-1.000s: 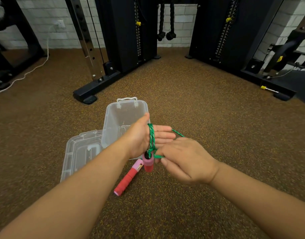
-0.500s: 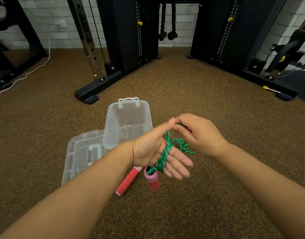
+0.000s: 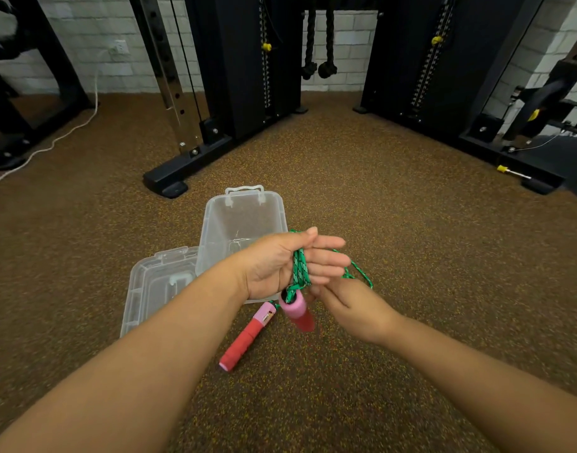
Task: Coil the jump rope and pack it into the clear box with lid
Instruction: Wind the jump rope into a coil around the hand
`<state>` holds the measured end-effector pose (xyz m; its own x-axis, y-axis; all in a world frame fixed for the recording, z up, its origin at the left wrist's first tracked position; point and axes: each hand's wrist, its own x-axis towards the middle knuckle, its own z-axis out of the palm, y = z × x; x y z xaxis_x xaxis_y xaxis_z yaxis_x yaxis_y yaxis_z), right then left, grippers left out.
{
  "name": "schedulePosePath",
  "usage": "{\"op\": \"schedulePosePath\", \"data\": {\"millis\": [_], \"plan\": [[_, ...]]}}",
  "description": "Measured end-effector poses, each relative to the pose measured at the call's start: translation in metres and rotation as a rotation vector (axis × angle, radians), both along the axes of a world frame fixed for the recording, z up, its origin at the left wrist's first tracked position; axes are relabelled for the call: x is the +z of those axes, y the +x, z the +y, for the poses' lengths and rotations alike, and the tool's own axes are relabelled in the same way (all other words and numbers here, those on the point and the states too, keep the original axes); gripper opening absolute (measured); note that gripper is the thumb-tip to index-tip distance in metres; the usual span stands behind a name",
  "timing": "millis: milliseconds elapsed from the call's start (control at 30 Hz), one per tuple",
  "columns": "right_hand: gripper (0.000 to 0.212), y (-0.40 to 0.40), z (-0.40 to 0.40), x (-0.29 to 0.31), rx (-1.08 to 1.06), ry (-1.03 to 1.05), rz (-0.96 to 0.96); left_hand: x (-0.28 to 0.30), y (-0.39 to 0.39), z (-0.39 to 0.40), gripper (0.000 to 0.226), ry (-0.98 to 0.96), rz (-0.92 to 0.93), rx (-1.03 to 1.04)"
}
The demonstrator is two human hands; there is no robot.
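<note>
green-white flecked rope (image 3: 300,269) (pink-red handles (image 3: 247,336)); speckled floor (image 3: 395,223)

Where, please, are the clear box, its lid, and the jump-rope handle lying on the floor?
clear box (image 3: 244,220), head view, on its inner far wall.
lid (image 3: 156,286), head view, on its flat top panel.
handle on the floor (image 3: 244,338), head view, on the red grip's middle.

You are looking down at a brown speckled floor (image 3: 395,223) that fills most of the view. Ahead stands a white brick wall (image 3: 342,44) with a wall socket (image 3: 119,47) and a white cable (image 3: 68,134) trailing over the floor. Black gym machines (image 3: 247,60) line the wall, and two knotted black ropes (image 3: 319,40) hang between them. The light is even.
</note>
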<state>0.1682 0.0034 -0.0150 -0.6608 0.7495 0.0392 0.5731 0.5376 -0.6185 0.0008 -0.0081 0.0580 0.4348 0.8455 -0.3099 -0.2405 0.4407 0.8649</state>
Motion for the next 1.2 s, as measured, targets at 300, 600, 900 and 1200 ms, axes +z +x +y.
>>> {"op": "schedulePosePath", "data": {"millis": [300,600,900,1200], "plan": [[0.028,0.006,-0.013,0.021,0.212,0.265,-0.111,-0.006,-0.008,0.011,0.048,0.068,0.118,0.278],[0.024,-0.003,-0.019,0.067,0.253,0.287,0.209,0.002,0.001,0.005,0.096,0.013,0.362,0.114],[0.019,0.005,0.014,0.088,-0.009,0.108,0.306,-0.011,-0.009,0.004,0.117,0.01,0.37,-0.177],[0.015,0.003,0.033,0.067,-0.063,0.098,0.259,-0.012,0.0,0.001,0.12,-0.047,0.292,-0.341]]}}
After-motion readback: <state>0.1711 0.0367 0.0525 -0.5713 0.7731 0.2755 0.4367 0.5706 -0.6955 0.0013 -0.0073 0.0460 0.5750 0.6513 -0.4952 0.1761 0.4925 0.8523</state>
